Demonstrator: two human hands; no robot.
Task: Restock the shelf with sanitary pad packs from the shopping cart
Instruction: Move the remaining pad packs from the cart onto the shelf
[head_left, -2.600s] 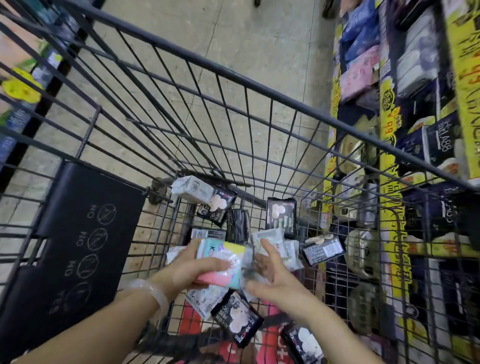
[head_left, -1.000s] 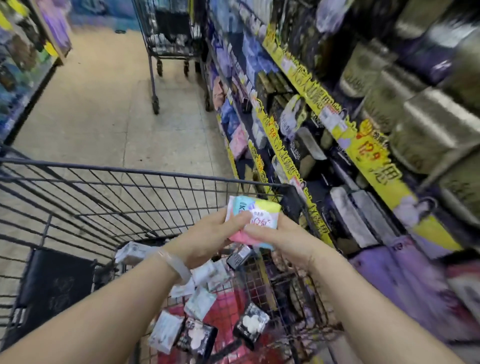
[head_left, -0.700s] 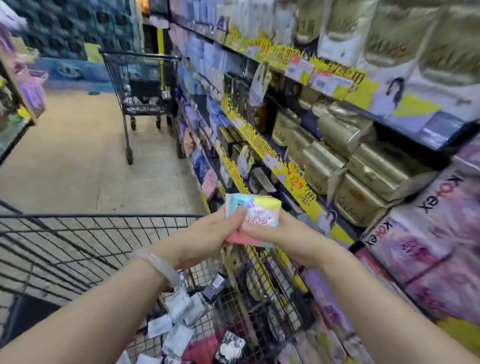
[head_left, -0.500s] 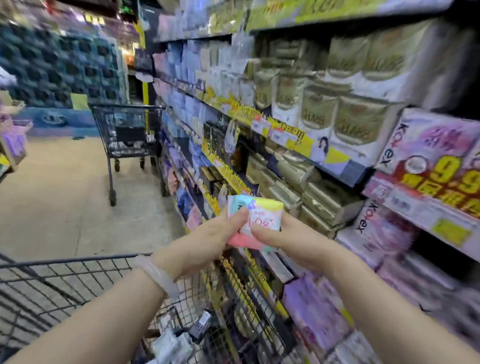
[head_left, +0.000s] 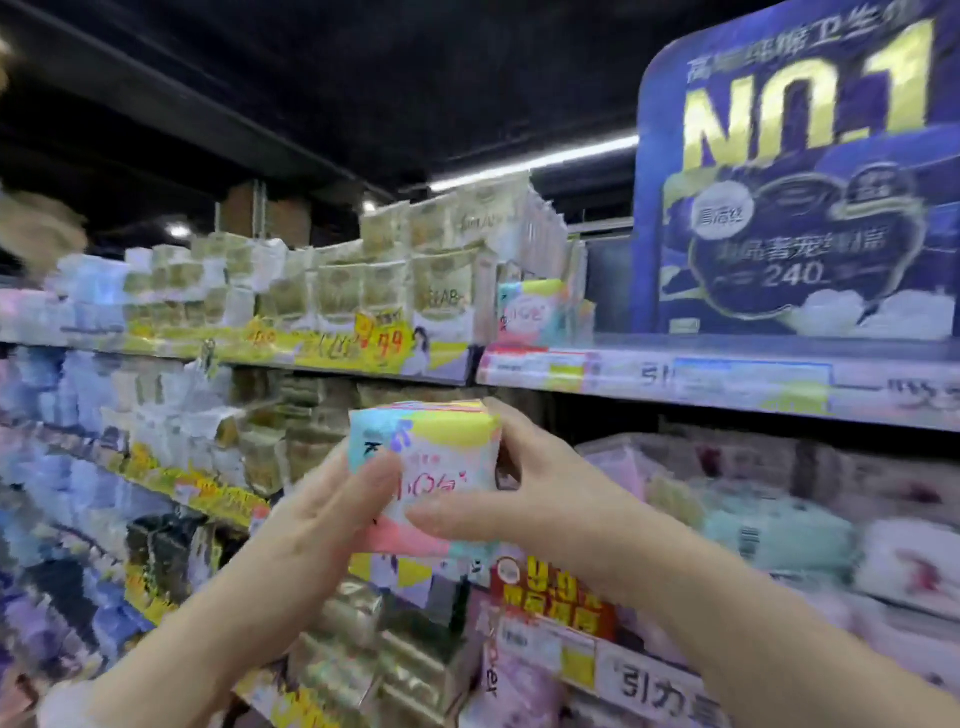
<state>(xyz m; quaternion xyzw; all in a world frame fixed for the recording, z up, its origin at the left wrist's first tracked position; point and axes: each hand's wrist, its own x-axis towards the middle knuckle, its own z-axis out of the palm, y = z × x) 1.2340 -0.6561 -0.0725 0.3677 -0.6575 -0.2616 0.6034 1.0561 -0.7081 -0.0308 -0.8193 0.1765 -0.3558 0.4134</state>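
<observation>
A: Judging by the hold, one pastel pad pack (head_left: 434, 470) is gripped between both hands: the left hand (head_left: 332, 512) is curled round its left side with the thumb across the front, and the right hand (head_left: 524, 486) is wrapped round its right edge and lower corner. It is held in the air in front of the shelving, just below the top shelf (head_left: 727, 376).

B: So nothing is placed yet?

A: This pack is not yet shelved. A matching pack (head_left: 532, 312) is seen standing on the top shelf, beside a blue display board (head_left: 795, 176); that spot is judged the likely target. The cart is not in view, so what is left cannot be told.

B: And the surroundings?

A: Stocked shelves are seen running away to the left, fronted by yellow price strips (head_left: 332, 343), under a dark ceiling with strip lights. Much is blurred.
</observation>
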